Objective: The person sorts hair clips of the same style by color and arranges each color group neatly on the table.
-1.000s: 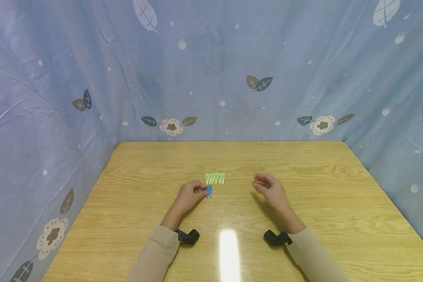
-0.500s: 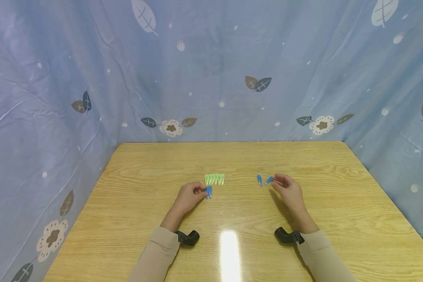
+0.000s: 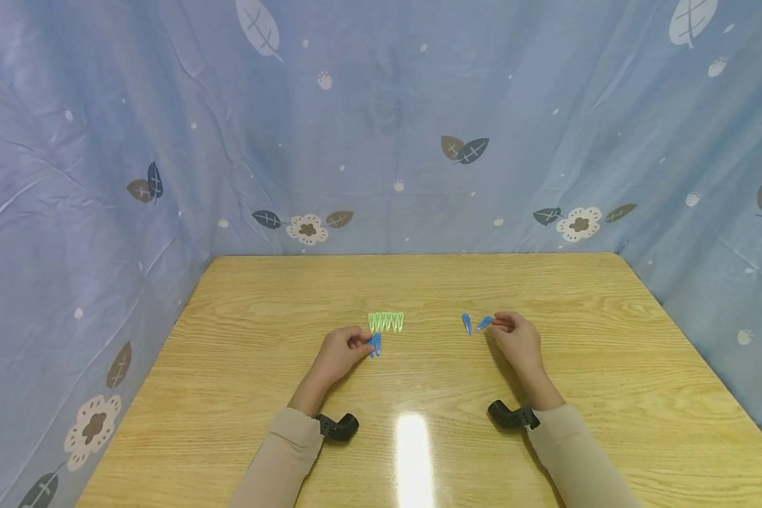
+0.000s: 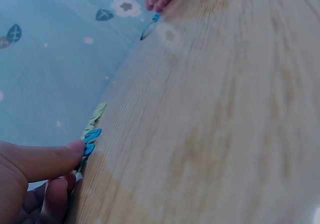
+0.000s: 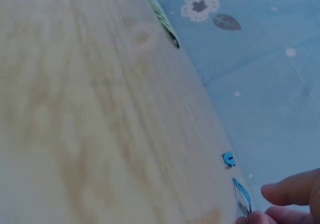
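Observation:
Blue snap hair clips (image 3: 377, 345) lie by the fingertips of my left hand (image 3: 341, 353), just in front of the green clips. In the left wrist view the thumb (image 4: 55, 161) overlaps one blue clip (image 4: 89, 149), pinching it against the curled fingers, while another blue clip (image 4: 93, 133) shows beyond. My right hand (image 3: 517, 342) is at the right, fingertips right at the end of a slanted blue hair clip (image 3: 485, 323). There, the right wrist view shows the thumb (image 5: 287, 190) apart from the fingers, beside this clip (image 5: 242, 193). A second blue clip (image 3: 466, 324) lies just left of it.
A tight row of several green snap hair clips (image 3: 386, 322) lies at mid-table. The wooden table (image 3: 260, 296) reaches back to a blue patterned curtain (image 3: 381, 141). A black wrist camera (image 3: 338, 427) sits on the left wrist, another (image 3: 511, 415) on the right.
My right hand has moved right, uncovering two blue hair clips on the table, and now stays at the slanted one. The left hand has kept its place at its blue clips.

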Demonstrator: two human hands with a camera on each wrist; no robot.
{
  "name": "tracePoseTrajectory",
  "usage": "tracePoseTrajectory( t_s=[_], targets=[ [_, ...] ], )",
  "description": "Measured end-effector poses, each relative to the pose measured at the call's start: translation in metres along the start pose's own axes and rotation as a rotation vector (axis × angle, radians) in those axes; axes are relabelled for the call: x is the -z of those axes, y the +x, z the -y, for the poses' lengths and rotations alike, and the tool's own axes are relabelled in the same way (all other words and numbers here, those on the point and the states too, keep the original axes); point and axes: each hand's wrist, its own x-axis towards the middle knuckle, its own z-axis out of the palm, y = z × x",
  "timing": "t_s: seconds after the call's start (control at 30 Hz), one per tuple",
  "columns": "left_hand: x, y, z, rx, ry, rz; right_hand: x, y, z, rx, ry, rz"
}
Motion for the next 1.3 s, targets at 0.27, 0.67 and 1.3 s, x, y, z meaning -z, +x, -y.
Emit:
tracePoseTrajectory(
  t_s=[0.27,0.67,1.3],
  targets=[
    [0.0,0.0,0.0,-0.004,-0.011,0.004,-0.01,0.006,0.009,0.003,-0.13,-0.061],
    [0.0,0.001,0.0,-0.002,-0.011,0.005,-0.01,0.01,0.016,-0.027,-0.217,-0.016],
    [-0.001,0.002,0.002,0.002,-0.001,-0.002,-0.012,0.012,0.004,-0.124,0.17,0.0]
  ],
)
